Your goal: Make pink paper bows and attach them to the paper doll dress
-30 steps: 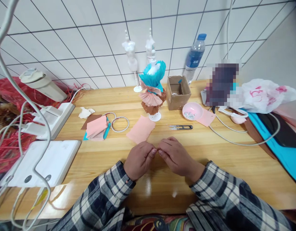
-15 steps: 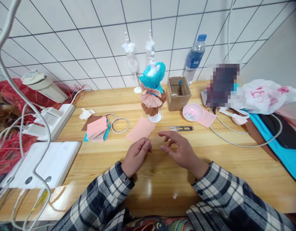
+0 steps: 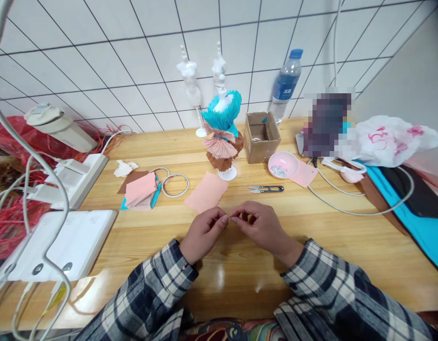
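Observation:
My left hand (image 3: pixel 205 233) and my right hand (image 3: pixel 263 227) meet fingertip to fingertip above the wooden table, both pinched. Whatever lies between the fingertips is too small to name. Just beyond them is a flat pink paper sheet (image 3: pixel 206 192) with a zigzag edge. To its right lie black thread snips (image 3: pixel 267 189). Behind stands a small white mannequin (image 3: pixel 223 100) dressed in blue, pink and brown pleated paper. A pink bowl (image 3: pixel 290 163) holds small shiny beads, with a pink paper piece (image 3: pixel 304 173) beside it.
Folded pink paper (image 3: pixel 141 187) lies at left near white rings (image 3: pixel 175 185). A cardboard box (image 3: pixel 262 142), a water bottle (image 3: pixel 287 85) and bare mannequins (image 3: pixel 190 80) stand along the tiled wall. A power strip (image 3: pixel 87 182), white chargers (image 3: pixel 62 241) and cables crowd the left.
My right hand has come down and left, its fingers closing into a pinch against my left fingertips. My left hand stays pinched in nearly the same place. The view has shifted slightly.

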A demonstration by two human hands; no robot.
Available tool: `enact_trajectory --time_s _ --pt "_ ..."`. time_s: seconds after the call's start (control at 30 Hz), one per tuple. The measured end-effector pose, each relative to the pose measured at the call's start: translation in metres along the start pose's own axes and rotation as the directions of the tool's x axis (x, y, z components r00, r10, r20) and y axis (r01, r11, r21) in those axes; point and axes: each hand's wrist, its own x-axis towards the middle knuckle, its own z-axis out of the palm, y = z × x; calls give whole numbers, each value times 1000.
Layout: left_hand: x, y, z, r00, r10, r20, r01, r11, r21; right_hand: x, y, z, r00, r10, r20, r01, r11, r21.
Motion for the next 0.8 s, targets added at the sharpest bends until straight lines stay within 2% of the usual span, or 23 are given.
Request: enact_trajectory --time_s 0.23,0.37,0.43,0.5,0.57,0.67,0.73,0.8 --pt "0 -6 2 997 46 -61 -37 990 137 0 4 -6 999 -39 -13 38 997 -67" --pt "-1 -10 3 990 81 -114 -56 977 205 1 10 -16 994 -23 -105 10 993 -117" --pt "-2 -11 0 988 84 -128 -51 969 240 2 18 -26 988 -2 -152 -20 989 -144" --pt "-3 -9 -4 983 139 -121 -98 951 292 2 28 -38 978 29 -206 -68 980 -185" --pt "-4 -2 -5 963 255 -85 -209 910 359 2 39 -51 970 54 -238 -118 958 -263" --pt "-4 10 5 905 422 59 -400 794 457 0 51 -61 982 11 -188 -96 889 -448" --pt "1 17 18 874 460 155 -464 697 547 0 54 -62 987 -8 -163 -79 851 -520" --pt "10 21 31 864 452 221 -481 610 630 0 54 -60 985 -5 -175 -93 831 -548"
